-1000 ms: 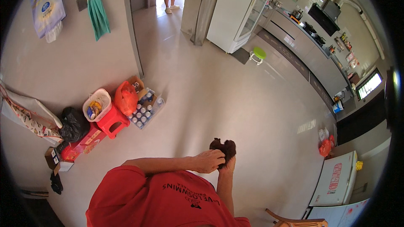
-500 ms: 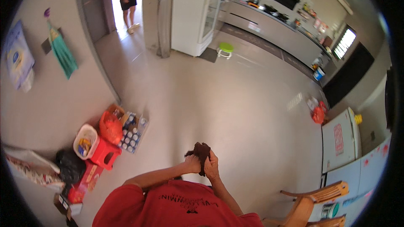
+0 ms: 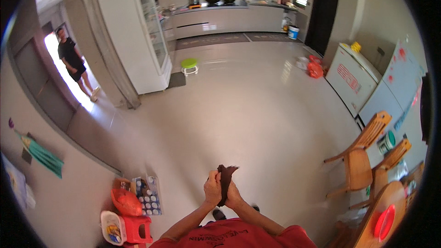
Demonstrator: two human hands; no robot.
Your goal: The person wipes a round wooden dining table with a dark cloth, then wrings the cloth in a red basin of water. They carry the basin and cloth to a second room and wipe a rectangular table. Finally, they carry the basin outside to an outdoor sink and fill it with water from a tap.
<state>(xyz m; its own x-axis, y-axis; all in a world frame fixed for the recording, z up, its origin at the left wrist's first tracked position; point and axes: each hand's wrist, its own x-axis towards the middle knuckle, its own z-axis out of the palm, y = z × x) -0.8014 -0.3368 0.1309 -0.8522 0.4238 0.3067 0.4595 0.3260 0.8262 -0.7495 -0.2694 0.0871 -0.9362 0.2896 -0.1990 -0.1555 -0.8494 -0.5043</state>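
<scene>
A dark brown cloth (image 3: 225, 180) hangs between my two hands in front of my body, bunched and creased, with a ragged corner sticking out at the top right. My left hand (image 3: 212, 188) is closed on its left side, fingers curled in. Against its lower right side my right hand (image 3: 234, 194) is closed too, its fingers partly hidden behind the cloth. Both forearms come up from the red shirt, and my dark shoes show on the floor just below the hands.
Drink cans (image 3: 149, 200), a red bag (image 3: 126, 202) and a red stool (image 3: 138, 229) stand at the lower left. Wooden chairs (image 3: 357, 167) and a round table (image 3: 383, 206) are at right. A green-topped stool (image 3: 189, 63) is ahead; a person (image 3: 71, 57) stands in the left doorway.
My view has swung left and up, showing more kitchen and the table at right. The cloth has turned more upright, and both hands still hold it.
</scene>
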